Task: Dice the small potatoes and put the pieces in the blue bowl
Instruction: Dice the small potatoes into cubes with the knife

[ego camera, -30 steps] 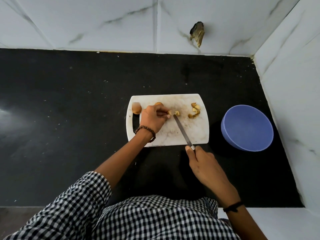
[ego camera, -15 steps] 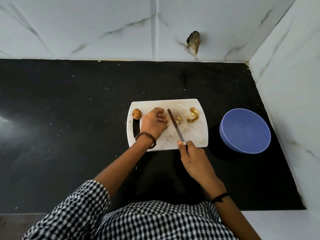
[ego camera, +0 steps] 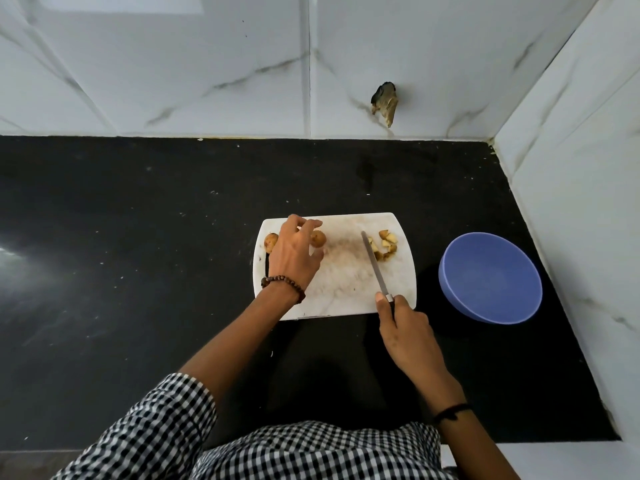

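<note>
The white cutting board (ego camera: 346, 292) lies on the black counter. My left hand (ego camera: 294, 254) hovers over its left part with fingers spread, and a small whole potato (ego camera: 318, 239) sits between its thumb and forefinger. A second small potato (ego camera: 270, 241) shows at the board's left edge, partly hidden by that hand. My right hand (ego camera: 401, 327) grips the handle of a knife (ego camera: 374, 265) whose blade slants across the board. Its tip is beside a small pile of diced potato pieces (ego camera: 386, 245) at the board's far right. The blue bowl (ego camera: 490, 277) stands to the right of the board.
A white marble wall runs along the back and another along the right, close behind the bowl. A dark broken patch (ego camera: 384, 103) marks the back wall. Bare black counter (ego camera: 138, 254) stretches to the left of the board.
My left hand let go of the cut piece, opened and moved left to the whole potato. The knife swept right, pushing the pieces toward the diced pile.
</note>
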A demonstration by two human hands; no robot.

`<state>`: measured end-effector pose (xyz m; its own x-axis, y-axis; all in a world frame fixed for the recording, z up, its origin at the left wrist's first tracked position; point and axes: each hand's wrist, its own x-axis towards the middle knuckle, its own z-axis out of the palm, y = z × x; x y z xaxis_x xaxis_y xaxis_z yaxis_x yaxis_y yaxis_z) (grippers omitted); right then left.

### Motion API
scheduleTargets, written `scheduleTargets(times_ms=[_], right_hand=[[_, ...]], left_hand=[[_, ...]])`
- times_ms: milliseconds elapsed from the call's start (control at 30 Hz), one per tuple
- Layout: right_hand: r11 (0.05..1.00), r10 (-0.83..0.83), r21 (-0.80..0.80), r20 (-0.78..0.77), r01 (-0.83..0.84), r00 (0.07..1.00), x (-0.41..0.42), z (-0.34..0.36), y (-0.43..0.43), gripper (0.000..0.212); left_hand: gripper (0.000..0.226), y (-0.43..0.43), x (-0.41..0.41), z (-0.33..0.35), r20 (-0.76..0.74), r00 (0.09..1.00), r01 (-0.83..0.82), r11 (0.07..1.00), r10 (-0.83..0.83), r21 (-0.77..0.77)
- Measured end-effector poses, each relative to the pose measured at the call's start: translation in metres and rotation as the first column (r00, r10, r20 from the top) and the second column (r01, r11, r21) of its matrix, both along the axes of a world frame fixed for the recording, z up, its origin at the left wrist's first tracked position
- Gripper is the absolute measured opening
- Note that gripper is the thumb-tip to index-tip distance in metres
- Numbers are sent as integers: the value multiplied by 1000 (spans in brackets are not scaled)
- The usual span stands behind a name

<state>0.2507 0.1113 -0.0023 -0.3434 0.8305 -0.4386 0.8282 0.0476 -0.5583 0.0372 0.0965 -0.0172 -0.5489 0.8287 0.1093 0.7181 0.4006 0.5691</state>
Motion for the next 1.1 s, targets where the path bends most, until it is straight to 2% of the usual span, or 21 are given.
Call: scheduleTargets(times_ms=[67,200,367,500,733,967,1100], right_hand=[[1000,29,5,-14,-28,999,-3,0,-4,46],[998,67,-5,-22,-67,998,-7,-3,-10,45],[1000,-9,-20,-48,8,999,3,-7,-5,43],[999,-42,-26,-81,40,996,10,-6,1,42],[998,-30,-52,-143,22,989,-2,1,-2,43],[996,-5,-87,-211,-14,977,-22,4,-11,44],[998,40,-46,-199,-50,979,-27,6,-13,43]], left_hand=[[46,2,-4,0,-14,1000,27,998,-28,-51],[35,6,-9,3,26,997,80,994,-78,-77],[29,10,-12,4,20,999,47,994,-45,-97],[33,10,-14,2,22,998,54,992,-51,-114],[35,7,-1,0,214,963,168,986,-161,-14],[46,-1,-1,-4,268,952,159,987,-148,-20],[33,-5,0,-3,270,953,133,991,-136,31]])
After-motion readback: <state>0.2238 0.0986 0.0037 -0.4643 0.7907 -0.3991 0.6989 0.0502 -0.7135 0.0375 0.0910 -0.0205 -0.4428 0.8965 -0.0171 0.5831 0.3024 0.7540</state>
